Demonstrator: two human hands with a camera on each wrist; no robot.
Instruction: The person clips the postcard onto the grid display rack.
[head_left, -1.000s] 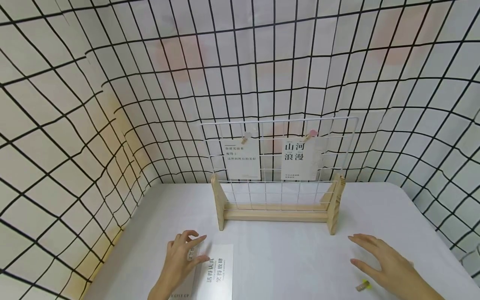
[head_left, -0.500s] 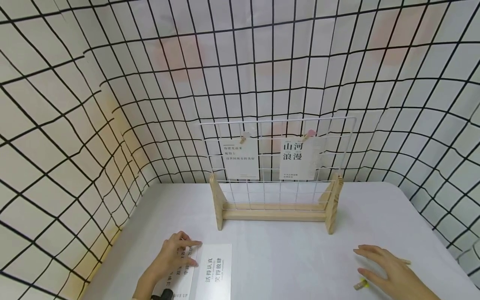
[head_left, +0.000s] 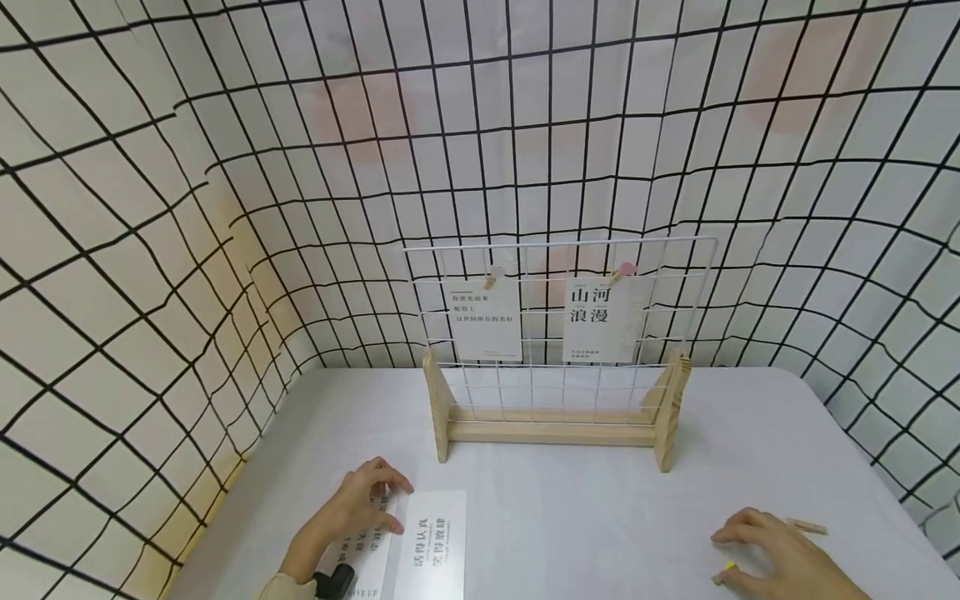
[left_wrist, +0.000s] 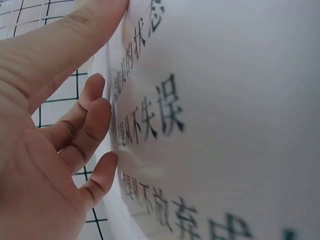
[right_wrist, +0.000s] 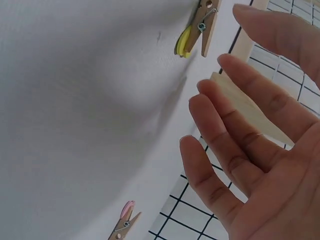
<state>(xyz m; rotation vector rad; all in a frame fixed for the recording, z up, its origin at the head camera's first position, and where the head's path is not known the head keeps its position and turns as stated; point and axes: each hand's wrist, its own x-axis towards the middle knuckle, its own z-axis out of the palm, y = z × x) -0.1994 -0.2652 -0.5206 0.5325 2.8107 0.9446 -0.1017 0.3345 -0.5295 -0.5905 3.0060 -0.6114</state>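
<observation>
My left hand (head_left: pixel 360 504) is low over a white printed card (head_left: pixel 367 562), thumb and forefinger apart near its right edge; whether they touch it I cannot tell. A second white card (head_left: pixel 444 542) lies alongside on the right. In the left wrist view, the printed card (left_wrist: pixel 230 115) fills the right side beside loosely bent fingers. On the right, my right hand (head_left: pixel 776 554) hovers with thumb and fingers apart around a wooden clothespin with a yellow piece (right_wrist: pixel 197 32), partly hidden in the head view. Another clothespin (head_left: pixel 807 527), pink-tipped in the right wrist view, lies beyond the hand.
A white wire grid rack on a wooden stand (head_left: pixel 551 432) stands mid-table. Two printed cards hang from it by clothespins: a left card (head_left: pixel 486 329) and a right card (head_left: pixel 592 342). Black-checked white cloth (head_left: pixel 360 208) surrounds the back and sides of the white table.
My left hand has shifted left a little, then back toward the right card's edge. My right hand has come lower and nearer the yellow clothespin, exposing the other clothespin behind it.
</observation>
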